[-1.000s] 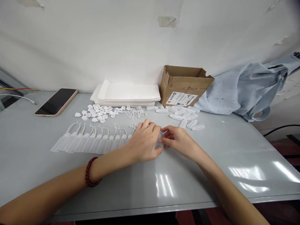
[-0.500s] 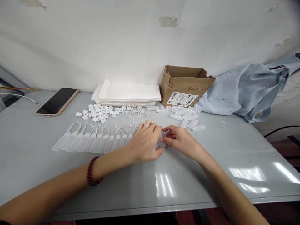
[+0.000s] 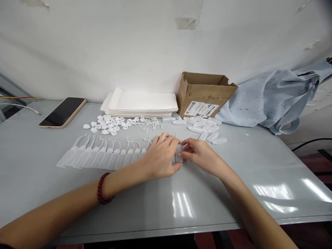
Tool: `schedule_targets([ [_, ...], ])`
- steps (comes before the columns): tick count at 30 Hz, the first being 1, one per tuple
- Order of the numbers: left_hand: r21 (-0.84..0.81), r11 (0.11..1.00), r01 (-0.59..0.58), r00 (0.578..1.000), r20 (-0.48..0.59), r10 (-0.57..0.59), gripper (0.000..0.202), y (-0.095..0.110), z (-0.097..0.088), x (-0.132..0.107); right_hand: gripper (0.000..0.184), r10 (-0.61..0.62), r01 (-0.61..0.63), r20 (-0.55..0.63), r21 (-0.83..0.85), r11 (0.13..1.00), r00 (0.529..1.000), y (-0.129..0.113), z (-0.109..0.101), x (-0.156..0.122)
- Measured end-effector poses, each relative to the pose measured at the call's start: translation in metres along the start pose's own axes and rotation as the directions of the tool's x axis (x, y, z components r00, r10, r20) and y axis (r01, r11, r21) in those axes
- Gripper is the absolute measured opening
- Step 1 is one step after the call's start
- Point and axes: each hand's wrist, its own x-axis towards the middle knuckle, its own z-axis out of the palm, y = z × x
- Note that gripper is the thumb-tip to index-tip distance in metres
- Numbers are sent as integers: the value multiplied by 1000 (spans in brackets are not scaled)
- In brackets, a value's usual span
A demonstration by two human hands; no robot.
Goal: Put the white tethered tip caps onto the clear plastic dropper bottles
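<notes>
Several translucent plastic squeeze bottles (image 3: 97, 157) lie side by side in a row, with thin white looped straps at their necks. My left hand (image 3: 161, 157) arches over the right end of this row, its fingers and thumb bent around the bottles there and hiding most of them. At the end of the row, a translucent bottle (image 3: 178, 154) shows between my two hands. My right hand (image 3: 201, 155) has its thumb and curled fingers against that bottle's right side. The exact contact of the fingertips is partly hidden.
Behind the row lie small white caps (image 3: 111, 122) and tangled white straps (image 3: 149, 124). Loose bottles (image 3: 204, 128) lie before a cardboard box (image 3: 207, 95). White envelopes (image 3: 147, 102), a phone (image 3: 63, 112) and a light-blue bag (image 3: 261, 100) sit along the wall.
Both hands keep nearly the same place at the row's right end. The end bottle sits slightly more upright and a touch further left, and my right fingers have shifted slightly.
</notes>
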Motion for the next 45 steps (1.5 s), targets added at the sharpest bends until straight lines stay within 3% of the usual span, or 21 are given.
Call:
schedule_targets([
  [18,96,995,3,998,60,-9,37,6,-5,-1,23,-18,18,5,44,999,1000,2,3,0],
  [45,44,998,-46,998,42,44,37,7,-5,-3,16,-57,56,5,91,994,998,3,6,0],
])
